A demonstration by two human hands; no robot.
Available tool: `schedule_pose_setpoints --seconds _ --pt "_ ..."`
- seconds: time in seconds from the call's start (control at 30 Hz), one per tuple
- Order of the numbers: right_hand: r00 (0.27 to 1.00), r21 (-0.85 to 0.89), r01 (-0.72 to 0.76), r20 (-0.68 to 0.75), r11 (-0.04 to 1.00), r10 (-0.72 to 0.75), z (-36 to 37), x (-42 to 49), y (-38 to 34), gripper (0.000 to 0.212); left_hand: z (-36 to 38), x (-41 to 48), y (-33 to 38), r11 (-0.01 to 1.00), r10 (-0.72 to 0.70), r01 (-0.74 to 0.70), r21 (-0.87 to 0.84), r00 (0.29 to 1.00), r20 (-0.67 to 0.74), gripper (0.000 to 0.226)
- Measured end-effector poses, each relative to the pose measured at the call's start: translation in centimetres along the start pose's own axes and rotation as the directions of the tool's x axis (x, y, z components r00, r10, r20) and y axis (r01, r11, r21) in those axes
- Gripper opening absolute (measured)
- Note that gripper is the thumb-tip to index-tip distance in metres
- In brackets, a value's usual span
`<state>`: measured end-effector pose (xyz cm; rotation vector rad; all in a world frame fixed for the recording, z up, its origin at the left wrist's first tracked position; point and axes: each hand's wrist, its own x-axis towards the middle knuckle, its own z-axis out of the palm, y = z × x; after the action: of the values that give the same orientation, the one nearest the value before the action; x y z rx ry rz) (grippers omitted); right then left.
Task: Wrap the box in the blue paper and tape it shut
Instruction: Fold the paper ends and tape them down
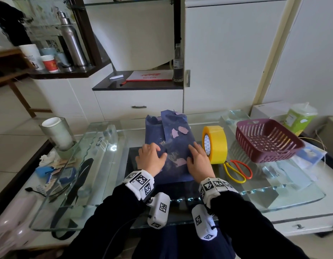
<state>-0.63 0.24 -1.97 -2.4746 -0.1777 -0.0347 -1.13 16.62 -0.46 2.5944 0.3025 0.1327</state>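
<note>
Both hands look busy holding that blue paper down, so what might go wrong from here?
The blue paper already has torn, peeled patches, so pressing or pulling may rip it more. Both the left hand and right hand are flat on it; reaching for the yellow tape roll may let the folds spring open.

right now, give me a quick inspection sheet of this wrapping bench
surface: glass table top, reflective.
job's things: blue paper folded over the box, worn pale patches; yellow tape roll standing on edge to its right; scissors beside it.
clutter: purple basket, green tissue pack, glass jar, oddments at left.
grippers: left hand and right hand flat on the paper.
cables: black cord under the left sleeve.
surroundings: white cabinets, shelf with steel flask.
</note>
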Motion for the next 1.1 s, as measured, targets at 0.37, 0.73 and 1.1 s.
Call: schedule_pose_setpoints --seconds 0.37,0.73,1.1 --pt "0.916 0.230 -0.338 0.304 0.913 0.262 5.5 0.1 -2.0 0.056 -1.3 -0.1 -6.0 0.936 -0.332 0.302 0.179 0.927 0.174 0.055" --pt "0.882 0.183 -0.062 0.470 0.981 -0.032 6.5 -2.6 -1.7 0.055 1.6 -0.2 -3.7 0.964 -0.155 0.110 0.242 0.973 0.173 0.054" --pt "0.957 0.118 -0.270 0.145 0.956 0.253 -5.8 0.7 6.5 0.041 5.4 1.9 6.0 0.848 0.274 -0.344 0.404 0.936 0.222 0.066"
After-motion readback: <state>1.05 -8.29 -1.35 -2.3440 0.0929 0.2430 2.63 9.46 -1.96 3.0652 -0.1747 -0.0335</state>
